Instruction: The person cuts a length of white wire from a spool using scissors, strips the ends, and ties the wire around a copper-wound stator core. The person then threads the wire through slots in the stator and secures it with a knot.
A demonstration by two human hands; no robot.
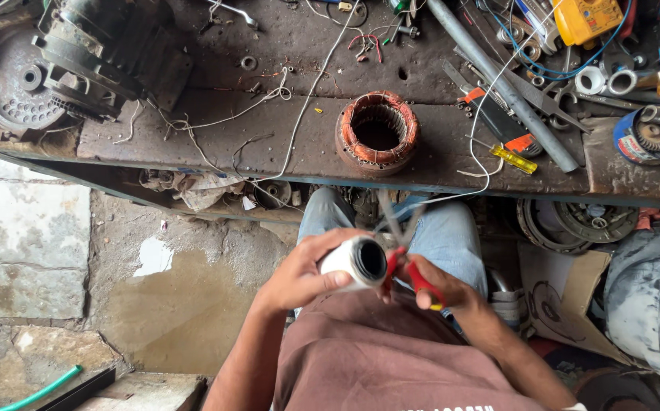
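**White roll and red-handled scissors held above the lap**

Just below the centre of the frame, a white roll (354,262) with a dark hollow core is grasped by the left hand (303,270), fingers wrapped around its side. Red-handled scissors (406,262) are gripped by the right hand (440,289), the blurred blades raised just right of the roll's open end. Above them, at the frame's centre, a copper-wound stator (377,133) is seen on the dark workbench (269,137). A yellow-handled screwdriver (514,159) lies to its right.
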